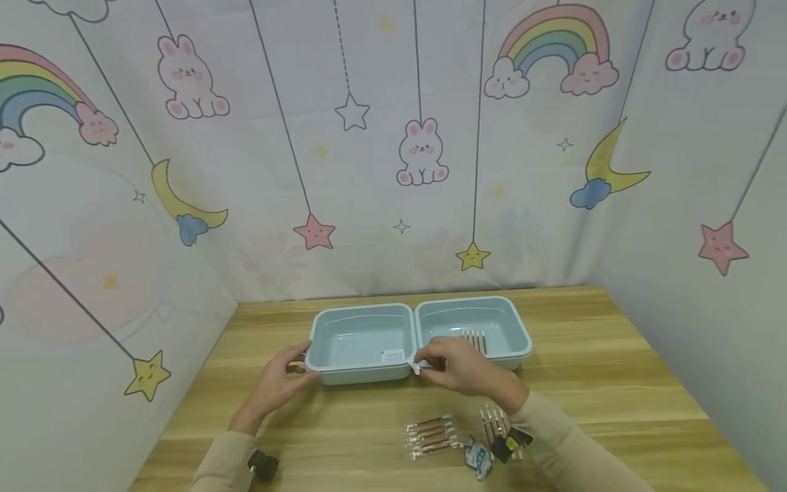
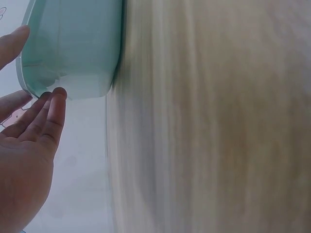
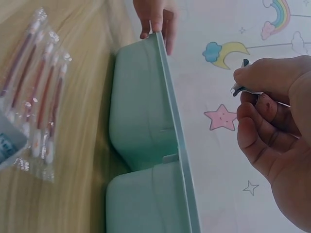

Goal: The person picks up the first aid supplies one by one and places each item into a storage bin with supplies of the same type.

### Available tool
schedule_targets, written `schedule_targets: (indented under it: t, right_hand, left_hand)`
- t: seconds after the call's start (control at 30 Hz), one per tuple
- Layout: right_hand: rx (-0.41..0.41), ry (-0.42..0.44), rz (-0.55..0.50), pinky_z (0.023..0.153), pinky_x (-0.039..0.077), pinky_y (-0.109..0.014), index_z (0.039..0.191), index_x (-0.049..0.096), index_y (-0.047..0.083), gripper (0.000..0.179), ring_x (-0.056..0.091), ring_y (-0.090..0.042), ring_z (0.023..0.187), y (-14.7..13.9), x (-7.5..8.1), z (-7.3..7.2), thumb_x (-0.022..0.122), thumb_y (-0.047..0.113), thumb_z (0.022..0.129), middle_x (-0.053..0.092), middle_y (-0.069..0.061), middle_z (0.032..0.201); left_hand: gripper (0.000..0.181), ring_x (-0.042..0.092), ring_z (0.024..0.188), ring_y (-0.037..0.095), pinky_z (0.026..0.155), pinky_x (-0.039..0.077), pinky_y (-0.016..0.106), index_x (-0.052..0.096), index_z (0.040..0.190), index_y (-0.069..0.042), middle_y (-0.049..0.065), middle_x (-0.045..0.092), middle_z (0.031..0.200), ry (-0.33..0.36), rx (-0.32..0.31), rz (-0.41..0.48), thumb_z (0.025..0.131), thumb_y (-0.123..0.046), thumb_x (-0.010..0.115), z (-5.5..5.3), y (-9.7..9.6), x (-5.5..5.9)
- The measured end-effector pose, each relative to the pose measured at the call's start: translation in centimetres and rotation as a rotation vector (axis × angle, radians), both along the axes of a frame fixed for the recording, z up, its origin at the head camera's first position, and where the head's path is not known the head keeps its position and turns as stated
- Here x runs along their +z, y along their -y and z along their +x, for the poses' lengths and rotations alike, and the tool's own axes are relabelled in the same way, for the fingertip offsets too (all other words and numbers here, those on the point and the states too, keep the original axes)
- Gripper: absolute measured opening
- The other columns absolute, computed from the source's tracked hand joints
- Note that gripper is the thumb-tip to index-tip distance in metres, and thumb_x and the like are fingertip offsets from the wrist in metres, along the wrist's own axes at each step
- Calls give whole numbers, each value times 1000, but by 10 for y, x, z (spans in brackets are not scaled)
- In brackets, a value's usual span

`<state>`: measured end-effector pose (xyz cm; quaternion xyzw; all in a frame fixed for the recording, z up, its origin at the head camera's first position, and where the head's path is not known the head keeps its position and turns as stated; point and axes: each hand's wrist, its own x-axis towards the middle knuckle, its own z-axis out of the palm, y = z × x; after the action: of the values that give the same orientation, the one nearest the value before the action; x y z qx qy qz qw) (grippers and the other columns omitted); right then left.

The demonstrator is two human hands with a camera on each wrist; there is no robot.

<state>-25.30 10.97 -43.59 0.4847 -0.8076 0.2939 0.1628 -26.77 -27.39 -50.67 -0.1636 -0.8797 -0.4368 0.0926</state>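
Note:
My left hand (image 1: 278,384) holds the near left corner of the left light-blue plastic box (image 1: 363,375), its thumb at the front rim and fingers along the end wall. Between thumb and index finger, my right hand (image 1: 464,369) pinches a small white-and-dark wrapped packet (image 3: 239,90) above the front edge where the two boxes meet. A small white printed piece (image 1: 392,356) lies inside the left box. In the right box (image 1: 522,345) there is a pack of cotton swabs (image 1: 473,338), partly hidden by my right hand.
On the table before the boxes lie a clear pack of brown-stemmed cotton swabs (image 1: 430,435), a second swab pack (image 1: 494,420) partly behind my right wrist, and a blue-and-white packet (image 1: 477,458). A patterned cloth backdrop (image 1: 369,273) stands behind the table.

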Motion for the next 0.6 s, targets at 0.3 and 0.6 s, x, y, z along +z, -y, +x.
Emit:
schedule_targets:
  t: [0.3, 0.6]
  right_hand:
    - [-24, -35, -36, 51, 47, -14, 94, 67, 13, 15, 49, 0, 62, 8, 9, -5, 70, 15, 79, 55, 10, 72]
    - [-71, 6, -40, 51, 49, -20, 97, 67, 13, 16, 50, -2, 63, 10, 12, -9, 68, 19, 82, 54, 11, 72]
  left_hand:
    - [73, 58, 102, 27, 78, 55, 27, 47, 131, -2, 14, 54, 120, -23, 7, -4, 72, -33, 76, 0, -1, 1]
    - [72, 58, 100, 24, 76, 56, 27, 48, 130, -3, 10, 55, 117, -21, 14, -15, 72, -35, 76, 0, -1, 2]
